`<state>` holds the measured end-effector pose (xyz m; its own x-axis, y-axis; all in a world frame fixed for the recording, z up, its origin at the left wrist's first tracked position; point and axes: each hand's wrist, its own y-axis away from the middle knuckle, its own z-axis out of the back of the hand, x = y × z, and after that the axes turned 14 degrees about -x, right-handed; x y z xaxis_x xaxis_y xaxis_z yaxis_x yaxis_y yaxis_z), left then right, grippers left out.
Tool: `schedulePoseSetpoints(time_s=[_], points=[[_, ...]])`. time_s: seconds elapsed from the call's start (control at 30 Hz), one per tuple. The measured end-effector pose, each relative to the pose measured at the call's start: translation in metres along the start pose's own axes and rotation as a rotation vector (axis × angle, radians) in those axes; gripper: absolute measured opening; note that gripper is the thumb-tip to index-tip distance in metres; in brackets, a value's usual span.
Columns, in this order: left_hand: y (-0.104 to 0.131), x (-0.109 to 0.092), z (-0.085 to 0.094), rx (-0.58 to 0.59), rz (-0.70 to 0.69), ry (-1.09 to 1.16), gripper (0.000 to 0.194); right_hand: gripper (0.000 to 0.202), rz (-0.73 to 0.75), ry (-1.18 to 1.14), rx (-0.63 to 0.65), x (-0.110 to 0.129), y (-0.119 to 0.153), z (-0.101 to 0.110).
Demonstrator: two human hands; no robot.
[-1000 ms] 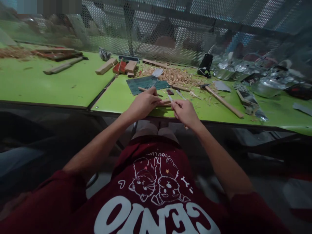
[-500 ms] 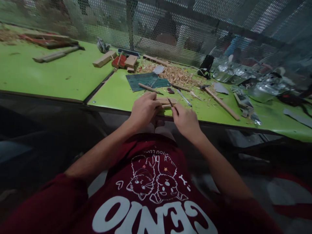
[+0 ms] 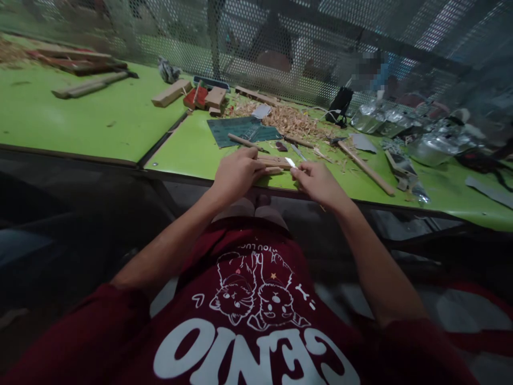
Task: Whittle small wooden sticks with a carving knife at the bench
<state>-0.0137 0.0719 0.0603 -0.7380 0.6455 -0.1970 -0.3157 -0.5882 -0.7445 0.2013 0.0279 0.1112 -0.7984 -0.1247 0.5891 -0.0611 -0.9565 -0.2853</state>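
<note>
At the front edge of the green table, my left hand [image 3: 237, 172] is closed around a wooden stick [image 3: 274, 170], pressing it down beside other thin wood pieces [image 3: 272, 159]. My right hand [image 3: 319, 183] is closed on a small knife [image 3: 290, 162]; its flat blade shines white and its handle is hidden in my fingers. The blade is by the right end of the wood; I cannot tell if it touches. Just beyond lie a round-handled tool [image 3: 247, 143], a dark red chip [image 3: 281, 146] and a partly hidden pen [image 3: 298, 152].
A dark green sheet [image 3: 226, 131] and a heap of wood shavings [image 3: 290, 122] lie behind my hands. To the right are a hammer [image 3: 366, 168] and foil-like containers [image 3: 430, 148]. Wood blocks [image 3: 172, 93] stand back left. A perforated metal screen [image 3: 256, 48] rises behind the table.
My right hand has moved a little right, away from my left hand. The knife blade has turned, going from dark to bright white. My left hand has stayed nearly in place.
</note>
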Motion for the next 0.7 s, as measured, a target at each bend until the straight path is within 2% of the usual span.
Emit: schedulePoseSetpoints(time_s=[0.1,0.3,0.7], points=[[0.001,-0.002,0.001,0.002,-0.008,-0.011,0.04,0.033,0.075,0.089,0.066,0.004,-0.001,-0.003],[0.005,-0.007,0.001,-0.078,-0.002,-0.037,0.043,0.033,0.147,0.22,0.05,0.012,-0.004,-0.011],[0.002,-0.011,0.006,-0.015,0.042,0.012,0.041,0.033,0.166,0.436,0.056,0.021,-0.007,-0.012]])
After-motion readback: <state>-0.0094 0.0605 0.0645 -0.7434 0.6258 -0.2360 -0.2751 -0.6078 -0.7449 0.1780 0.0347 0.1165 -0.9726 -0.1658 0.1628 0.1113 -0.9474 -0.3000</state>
